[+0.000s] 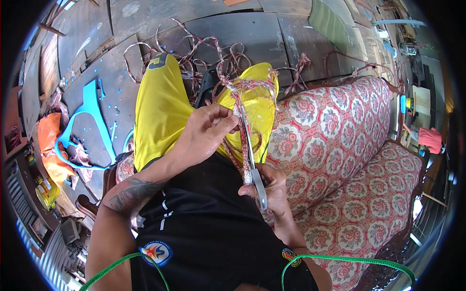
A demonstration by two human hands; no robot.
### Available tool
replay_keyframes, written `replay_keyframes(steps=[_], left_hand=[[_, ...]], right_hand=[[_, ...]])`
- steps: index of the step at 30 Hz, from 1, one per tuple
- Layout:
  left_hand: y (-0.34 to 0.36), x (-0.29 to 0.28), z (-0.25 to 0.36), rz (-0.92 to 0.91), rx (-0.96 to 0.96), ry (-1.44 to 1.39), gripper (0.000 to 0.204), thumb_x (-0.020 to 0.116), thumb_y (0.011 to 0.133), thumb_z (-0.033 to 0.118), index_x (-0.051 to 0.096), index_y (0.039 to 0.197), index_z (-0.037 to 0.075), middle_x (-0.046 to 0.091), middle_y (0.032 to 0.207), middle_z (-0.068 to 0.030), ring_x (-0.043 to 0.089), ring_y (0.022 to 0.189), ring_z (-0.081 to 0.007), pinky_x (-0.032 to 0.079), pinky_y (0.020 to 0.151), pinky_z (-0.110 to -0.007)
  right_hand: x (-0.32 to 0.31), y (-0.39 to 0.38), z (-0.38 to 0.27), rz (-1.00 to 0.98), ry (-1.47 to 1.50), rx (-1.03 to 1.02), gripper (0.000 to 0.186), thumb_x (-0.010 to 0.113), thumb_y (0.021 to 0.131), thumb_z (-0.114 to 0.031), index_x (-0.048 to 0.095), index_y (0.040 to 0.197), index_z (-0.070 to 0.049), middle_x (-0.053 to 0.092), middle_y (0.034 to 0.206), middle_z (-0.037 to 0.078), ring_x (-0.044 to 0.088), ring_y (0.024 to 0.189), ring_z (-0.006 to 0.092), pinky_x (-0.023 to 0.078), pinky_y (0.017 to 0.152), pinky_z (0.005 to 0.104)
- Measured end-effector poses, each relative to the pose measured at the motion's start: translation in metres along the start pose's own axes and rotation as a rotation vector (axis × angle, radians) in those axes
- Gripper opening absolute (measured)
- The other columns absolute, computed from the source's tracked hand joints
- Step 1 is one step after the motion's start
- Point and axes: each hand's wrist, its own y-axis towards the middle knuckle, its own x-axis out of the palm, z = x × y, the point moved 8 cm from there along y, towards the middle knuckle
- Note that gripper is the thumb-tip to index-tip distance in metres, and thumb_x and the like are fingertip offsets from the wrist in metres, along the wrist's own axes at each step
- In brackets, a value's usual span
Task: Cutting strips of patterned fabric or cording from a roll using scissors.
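Observation:
Over my lap, my left hand [208, 128] is closed, thumb and fingers pinching a red-and-white rope [237, 104] near its thick, frayed stretch. My right hand [271, 189] is closed round a long, narrow metal tool with a grey handle [260, 190]. Its thin blade points away from me, alongside the rope and close to my left fingertips. Whether it is a knife or scissors I cannot make out. A strand of the rope runs down between my hands to the right fingers. More strands lie across the right knee of my yellow trousers [162, 111].
Beyond my knees, loose rope [194, 43] lies tangled on the worn board floor [233, 29]. A floral sofa [330, 131] stands at my right. To the left are a cut blue plastic piece [94, 114], blue scraps and an orange sheet [51, 140]. A green cord [340, 259] crosses the lower edge.

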Motion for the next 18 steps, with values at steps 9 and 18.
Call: replay_keyframes(steps=[9,18], left_hand=[[-0.001,-0.001,0.0,0.008,0.007,0.031,0.031,0.064,0.099,0.027,0.066,0.1,-0.003,0.068,0.088,-0.0022,0.059,0.083,-0.007,0.046,0.077,-0.025],[-0.003,-0.001,0.001,0.011,-0.022,0.035,0.028,0.064,0.098,0.024,0.067,0.102,-0.003,0.069,0.088,-0.0026,0.06,0.083,-0.0071,0.047,0.076,-0.025]], right_hand=[[-0.003,-0.002,-0.007,0.078,-0.102,-0.1,0.046,0.095,0.067,-0.03,0.071,0.093,0.001,0.071,0.072,0.007,0.068,0.061,0.0149,0.052,0.058,0.0275],[-0.002,-0.002,-0.017,0.081,-0.226,-0.187,0.046,0.095,0.067,-0.029,0.071,0.093,0.0,0.071,0.072,0.007,0.069,0.062,0.0157,0.054,0.06,0.0283]])
